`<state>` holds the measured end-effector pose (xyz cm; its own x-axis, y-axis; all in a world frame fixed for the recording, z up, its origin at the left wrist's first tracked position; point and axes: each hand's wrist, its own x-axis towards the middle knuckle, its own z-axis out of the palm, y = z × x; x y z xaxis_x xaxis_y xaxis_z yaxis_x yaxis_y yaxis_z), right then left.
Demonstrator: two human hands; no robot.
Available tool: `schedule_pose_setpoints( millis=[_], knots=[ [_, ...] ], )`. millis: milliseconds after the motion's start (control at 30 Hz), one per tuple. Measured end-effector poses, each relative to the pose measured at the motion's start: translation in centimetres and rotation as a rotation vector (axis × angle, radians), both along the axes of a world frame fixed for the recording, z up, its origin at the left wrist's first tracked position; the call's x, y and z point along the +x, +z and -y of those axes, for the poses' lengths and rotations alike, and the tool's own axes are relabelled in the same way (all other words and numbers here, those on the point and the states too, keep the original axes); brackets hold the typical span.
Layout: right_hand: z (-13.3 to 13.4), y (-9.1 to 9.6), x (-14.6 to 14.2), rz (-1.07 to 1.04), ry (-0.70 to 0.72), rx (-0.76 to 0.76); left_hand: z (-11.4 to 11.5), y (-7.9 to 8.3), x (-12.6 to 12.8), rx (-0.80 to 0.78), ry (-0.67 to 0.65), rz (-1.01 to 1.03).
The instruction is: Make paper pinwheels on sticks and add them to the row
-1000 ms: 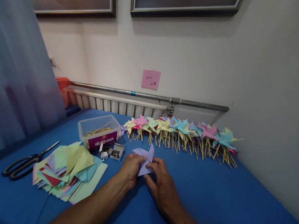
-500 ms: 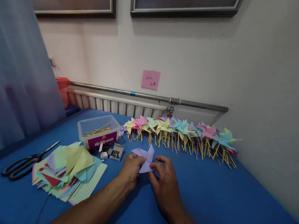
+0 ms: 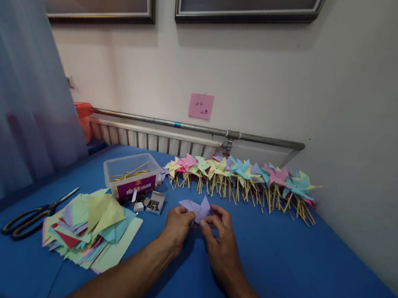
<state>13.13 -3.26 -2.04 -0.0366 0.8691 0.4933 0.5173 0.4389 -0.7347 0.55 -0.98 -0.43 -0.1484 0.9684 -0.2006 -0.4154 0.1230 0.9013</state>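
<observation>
Between my two hands is a purple paper pinwheel (image 3: 197,208), held above the blue tabletop and tilted, with its blades folded toward the middle. My left hand (image 3: 177,227) pinches it from the left, the thumb pressed near its centre. On the other side, the thumb and fingers of my right hand (image 3: 219,231) close on its right edge. The underside of the pinwheel is hidden. Just left of my hands stand small open boxes of metal pins (image 3: 154,204). Finished pinwheels on sticks (image 3: 241,169) lie in a row beyond my hands.
A clear plastic tub (image 3: 130,175) holds thin wooden sticks. Cut coloured paper (image 3: 85,229) is heaped at the left, with black-handled scissors (image 3: 37,217) beside it. Behind the blue table (image 3: 299,273) are a pipe (image 3: 267,140) and the wall. A blue curtain (image 3: 22,102) hangs at the left.
The purple pinwheel has tipped away and turned in my hands, so its face looks flatter. My left hand has shifted slightly right, and my right-hand fingers have closed in on the paper.
</observation>
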Motion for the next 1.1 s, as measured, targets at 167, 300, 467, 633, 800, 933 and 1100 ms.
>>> schedule_pose_setpoints(
  millis=[167, 300, 467, 633, 800, 933, 1100],
  knots=[
    [-0.8, -0.5, 0.1, -0.168, -0.036, -0.119, 0.4, 0.3, 0.3, -0.009, 0.002, -0.025],
    [-0.9, -0.7, 0.1, -0.202, -0.068, -0.148, 0.3, 0.1, 0.3, -0.006, 0.009, -0.041],
    [-0.7, -0.6, -0.1, -0.191, -0.067, -0.148, 0.3, 0.0, 0.4, 0.006, 0.004, -0.015],
    [-0.7, -0.4, -0.2, -0.182, -0.093, -0.125, 0.4, -0.3, 0.5, 0.020, -0.007, 0.011],
    [-0.9, -0.6, 0.0, -0.189, -0.113, -0.158, 0.4, -0.3, 0.5, 0.009, -0.008, 0.009],
    [-1.1, -1.0, 0.1, -0.205, -0.116, -0.146, 0.4, -0.2, 0.5, 0.008, -0.010, 0.029],
    [-1.3, -0.9, 0.3, -0.175, -0.077, -0.189, 0.4, -0.5, 0.5, 0.023, -0.020, 0.051]
  ],
)
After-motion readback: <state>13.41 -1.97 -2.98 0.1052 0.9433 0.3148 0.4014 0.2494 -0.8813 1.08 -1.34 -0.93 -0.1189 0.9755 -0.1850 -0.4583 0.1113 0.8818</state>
